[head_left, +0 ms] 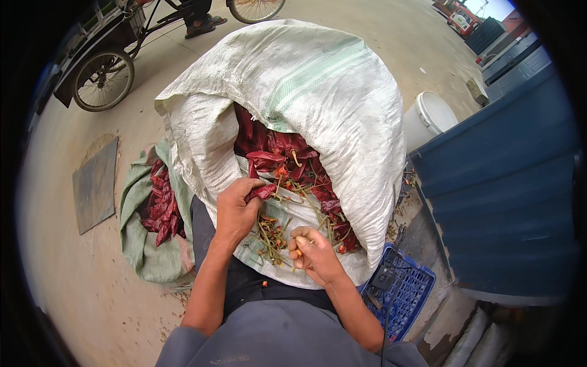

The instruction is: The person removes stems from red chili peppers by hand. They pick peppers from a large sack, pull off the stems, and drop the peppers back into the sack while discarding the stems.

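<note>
A large white woven sack [318, 67] lies open across my lap, with dried red chili peppers [275, 144] inside its mouth. My left hand [237, 208] is at the left side of the opening, fingers closed round a dried red chili pepper [264, 191]. To its right and nearer me, my right hand [315, 254] is closed in a pinch on a small pale chili stem [298, 251] with an orange tip. Loose green-brown chili stems [269, 235] are heaped on the sack between and beyond both hands.
At left stands a green sack [137, 235] holding more red chilies [162, 208], near a dark flat board [96, 186]. On the right are a blue plastic crate [416, 287], a white bucket [435, 113] and blue metal sheeting [507, 183]. A cargo tricycle [104, 79] and a person's feet [205, 24] are beyond.
</note>
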